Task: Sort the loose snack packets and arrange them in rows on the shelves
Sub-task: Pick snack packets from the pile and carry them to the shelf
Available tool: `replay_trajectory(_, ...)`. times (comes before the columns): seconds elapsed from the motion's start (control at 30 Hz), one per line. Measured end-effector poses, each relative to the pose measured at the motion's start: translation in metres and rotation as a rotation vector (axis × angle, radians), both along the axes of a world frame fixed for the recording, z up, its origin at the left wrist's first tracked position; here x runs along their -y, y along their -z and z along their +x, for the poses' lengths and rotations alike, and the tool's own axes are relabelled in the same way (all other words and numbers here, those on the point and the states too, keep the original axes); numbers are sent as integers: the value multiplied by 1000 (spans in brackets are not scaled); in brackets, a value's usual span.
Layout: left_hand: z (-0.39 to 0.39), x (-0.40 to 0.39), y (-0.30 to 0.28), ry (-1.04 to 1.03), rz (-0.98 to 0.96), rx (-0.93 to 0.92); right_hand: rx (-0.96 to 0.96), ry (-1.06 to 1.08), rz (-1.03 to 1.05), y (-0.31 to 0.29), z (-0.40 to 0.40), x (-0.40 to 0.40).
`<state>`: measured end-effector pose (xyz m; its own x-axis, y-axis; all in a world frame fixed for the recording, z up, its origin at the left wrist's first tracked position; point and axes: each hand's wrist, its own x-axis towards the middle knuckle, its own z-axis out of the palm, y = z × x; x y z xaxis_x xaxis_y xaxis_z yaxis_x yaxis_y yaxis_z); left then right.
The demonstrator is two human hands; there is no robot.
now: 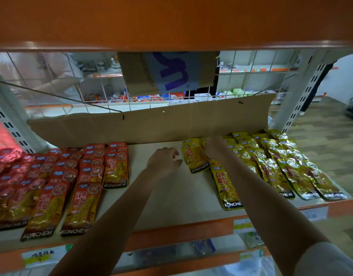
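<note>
Resting on a yellow packet (195,155) near the back edge of the shelf (171,196), right hand (214,147), fingers curled over the packet's upper right corner, apparently pinching it, though fingertips hidden. Beside it, over bare shelf board at the middle, left hand (163,161), fingers loosely curled, holding nothing, not touching any packet. Seen from the head camera, looking down between two forearms. Along the right half of the shelf, yellow packets (281,162) laid flat in overlapping rows running from back edge to front edge, one row just right of the held packet and partly under the right forearm. Along the left half, red packets (58,186) in similar overlapping rows, reaching the front left corner, all marked KONCHEW at the lower end. Between the two colours, a bare strip of shelf. Standing along the back edge, a cardboard sheet (151,124), with a wire grid (72,84) above it and blurred goods beyond. Overhead, an orange upper shelf (171,22). Along the front edge, an orange rail with price labels (42,255).
</note>
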<state>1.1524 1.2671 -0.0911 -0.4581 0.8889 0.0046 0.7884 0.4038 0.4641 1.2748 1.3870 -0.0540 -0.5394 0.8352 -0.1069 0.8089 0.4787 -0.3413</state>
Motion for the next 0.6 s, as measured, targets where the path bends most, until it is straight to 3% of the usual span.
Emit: replay_trajectory(0.6,28,-25,16,-61,-99,-24,108,-49,177,-2,2,13)
